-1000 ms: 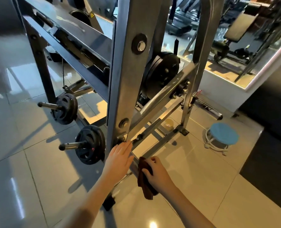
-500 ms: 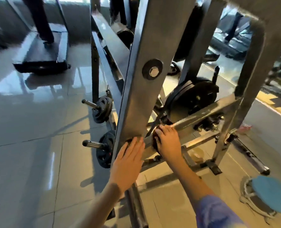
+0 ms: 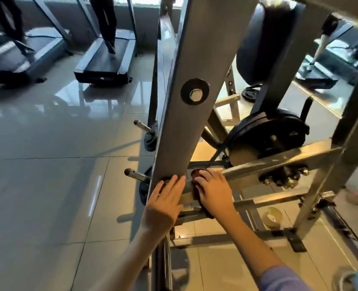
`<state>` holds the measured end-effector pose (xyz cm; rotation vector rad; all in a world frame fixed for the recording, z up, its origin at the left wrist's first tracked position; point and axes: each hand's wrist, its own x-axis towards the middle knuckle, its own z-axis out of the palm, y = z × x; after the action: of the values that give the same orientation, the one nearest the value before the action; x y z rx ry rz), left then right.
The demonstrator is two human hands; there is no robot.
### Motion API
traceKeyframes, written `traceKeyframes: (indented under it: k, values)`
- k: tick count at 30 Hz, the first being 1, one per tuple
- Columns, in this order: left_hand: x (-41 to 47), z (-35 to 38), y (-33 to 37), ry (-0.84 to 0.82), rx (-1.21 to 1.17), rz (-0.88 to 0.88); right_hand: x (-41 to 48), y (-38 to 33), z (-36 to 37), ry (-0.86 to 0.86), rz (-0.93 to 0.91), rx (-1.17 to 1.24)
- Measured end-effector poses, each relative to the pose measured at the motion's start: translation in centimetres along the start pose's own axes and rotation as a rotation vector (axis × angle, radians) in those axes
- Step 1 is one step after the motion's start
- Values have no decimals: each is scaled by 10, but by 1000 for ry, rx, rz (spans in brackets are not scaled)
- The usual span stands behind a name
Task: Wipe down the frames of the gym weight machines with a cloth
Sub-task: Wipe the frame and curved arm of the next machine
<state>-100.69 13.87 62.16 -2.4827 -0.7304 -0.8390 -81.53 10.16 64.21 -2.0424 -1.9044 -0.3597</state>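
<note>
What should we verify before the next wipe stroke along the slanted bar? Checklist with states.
1. Contact: ok. The right hand presses the dark red cloth on the slanted silver steel bar.
2. Grip on the cloth: cannot tell, thumb hidden.
3. Brace: ok. The left hand lies flat on the wide grey upright steel post.
4. Stroke path: not ok. A cluster of brass-coloured bolts juts out at the bar's lower edge ahead.
5. Fingers clear of the black round weight plate: ok. It sits behind the bar, apart from the hand.
</note>
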Motion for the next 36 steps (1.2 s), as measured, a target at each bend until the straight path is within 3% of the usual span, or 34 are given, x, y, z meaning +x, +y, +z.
traceKeyframes:
  k: [4,7,10,12,14,17,20,23,25,27,31,33,36]
  values:
    - [-3,3,-1,-40,-32,-16,-9,37,-20,131,154,-73]
    - [-1,1,-2,-89,-67,-38,-4,8,-8,138,305,-55]
    - [3,-4,-6,-84,-89,-36,0,-25,9,18,149,-12]
    - [2,-4,-8,-67,-99,-28,-1,-16,9,-9,37,-23]
    - [-1,-3,-8,-53,-119,-32,-3,11,-4,17,47,-87]
    - [-3,-2,-7,-80,-114,-31,-3,42,-27,109,264,-136]
    - [-5,0,-4,-129,-66,-39,0,14,-16,132,427,-113]
    - [-5,-1,0,-162,-76,-58,-4,-18,5,34,164,-51]
    - [-5,-1,2,-180,-72,-50,-3,-3,-1,48,60,-63]
    - [-5,-1,3,-192,-85,-60,-2,23,-16,96,103,-114]
    - [-2,-4,18,-205,-190,-4,-1,45,-33,182,373,-102]
    - [11,-4,32,-228,-282,-28,-4,39,-28,183,242,-104]
    - [45,-5,52,-354,-489,-286,-5,68,-39,161,-40,-154]
